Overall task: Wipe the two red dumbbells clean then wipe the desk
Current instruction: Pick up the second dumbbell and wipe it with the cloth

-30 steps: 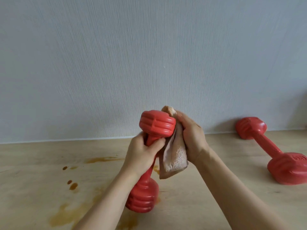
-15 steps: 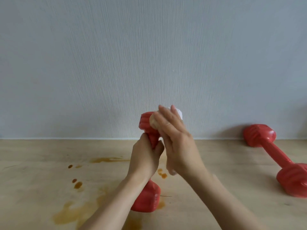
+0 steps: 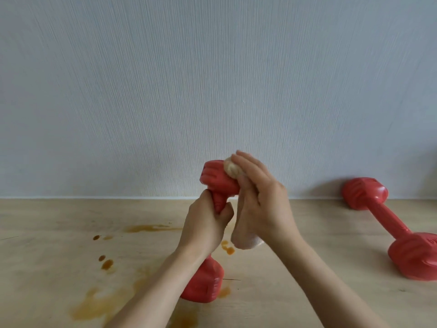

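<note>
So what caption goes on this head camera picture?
Left hand holds a red dumbbell upright while right hand wipes it with a cloth.

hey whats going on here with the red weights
A person is wiping a red dumbbell. The left hand grips its handle, holding it upright, while the right hand presses a cloth against the top end. The second dumbbell lies on the desk, which shows brown stains.
</note>
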Tool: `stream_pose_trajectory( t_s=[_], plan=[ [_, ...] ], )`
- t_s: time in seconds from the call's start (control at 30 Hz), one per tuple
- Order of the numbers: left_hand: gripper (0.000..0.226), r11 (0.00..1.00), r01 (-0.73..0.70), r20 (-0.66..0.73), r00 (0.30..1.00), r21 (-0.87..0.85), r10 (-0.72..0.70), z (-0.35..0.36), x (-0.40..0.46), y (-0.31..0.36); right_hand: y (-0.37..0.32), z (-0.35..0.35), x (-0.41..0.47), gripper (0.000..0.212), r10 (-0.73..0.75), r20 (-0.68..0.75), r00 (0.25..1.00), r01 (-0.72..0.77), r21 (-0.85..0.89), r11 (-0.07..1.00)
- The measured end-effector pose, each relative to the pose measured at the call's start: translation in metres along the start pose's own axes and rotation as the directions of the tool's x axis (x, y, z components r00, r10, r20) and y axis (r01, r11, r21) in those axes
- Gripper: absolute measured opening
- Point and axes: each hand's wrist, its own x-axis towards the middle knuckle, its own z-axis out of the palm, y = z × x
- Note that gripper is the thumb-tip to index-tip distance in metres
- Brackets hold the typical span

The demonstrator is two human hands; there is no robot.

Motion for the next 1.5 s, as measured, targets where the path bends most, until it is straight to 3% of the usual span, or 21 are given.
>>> stream_pose_trajectory(
  t_s=[0.13,0.23,0.3,0.4,0.5,0.83,0.9,0.97,1.03,1.07,1.13,1.3,1.5],
  plan=[
    [0.013,0.998,-0.063,0.024,0.998,-0.027,0.063,-0.002,-0.003,0.001,0.005,-0.015,0.006,0.023,0.216,0.029,0.976,-0.216,0.238,0.947],
    [0.012,0.997,-0.073,0.034,0.997,-0.041,0.074,-0.006,-0.001,0.002,0.005,-0.023,0.005,0.026,0.282,0.078,0.956,-0.291,0.343,0.893],
    [0.013,0.998,-0.038,0.007,0.999,-0.059,0.038,-0.009,0.002,0.002,0.000,-0.026,0.002,0.024,0.243,0.080,0.967,-0.255,0.268,0.929],
    [0.018,0.997,0.019,-0.037,0.999,-0.077,-0.022,-0.012,0.004,0.004,-0.010,-0.026,-0.008,0.021,0.123,0.043,0.991,-0.124,0.008,0.992],
    [0.025,1.000,0.013,-0.027,1.000,-0.025,-0.013,-0.012,0.002,0.002,-0.015,-0.026,-0.015,0.027,-0.020,0.016,1.000,0.022,-0.166,0.986],
    [0.040,0.991,-0.089,-0.088,0.991,0.100,0.098,-0.004,-0.009,0.003,-0.002,-0.036,-0.006,0.025,0.216,0.012,0.976,-0.209,-0.206,0.956],
    [0.042,0.981,-0.112,-0.094,0.987,0.161,0.128,-0.004,-0.010,0.004,-0.011,-0.034,-0.009,0.024,0.181,-0.021,0.983,-0.182,-0.149,0.972],
    [0.038,0.974,-0.106,-0.093,0.988,0.202,0.126,-0.004,-0.009,0.004,-0.028,-0.030,-0.017,0.022,0.056,-0.019,0.998,-0.058,-0.125,0.990],
    [0.028,0.967,-0.118,-0.083,0.987,0.227,0.140,-0.003,-0.008,0.002,-0.037,-0.026,-0.021,0.020,-0.151,-0.035,0.988,0.134,-0.291,0.947],
    [0.023,0.961,-0.126,-0.071,0.986,0.247,0.148,-0.002,-0.008,0.002,-0.036,-0.025,-0.021,0.020,-0.193,-0.058,0.980,0.162,-0.340,0.926],
    [0.016,0.950,-0.125,-0.054,0.988,0.287,0.146,-0.001,-0.009,0.002,-0.027,-0.025,-0.020,0.020,-0.189,-0.070,0.980,0.152,-0.355,0.922],
    [0.019,0.936,-0.087,-0.127,0.982,0.340,0.138,-0.004,-0.008,0.000,0.000,-0.034,-0.022,0.021,-0.012,-0.057,0.998,-0.007,-0.324,0.946],
    [0.015,0.928,-0.136,-0.092,0.980,0.347,0.178,-0.003,-0.011,-0.003,-0.024,-0.027,-0.017,0.019,-0.104,0.003,0.995,0.092,-0.490,0.867]
  ],
)
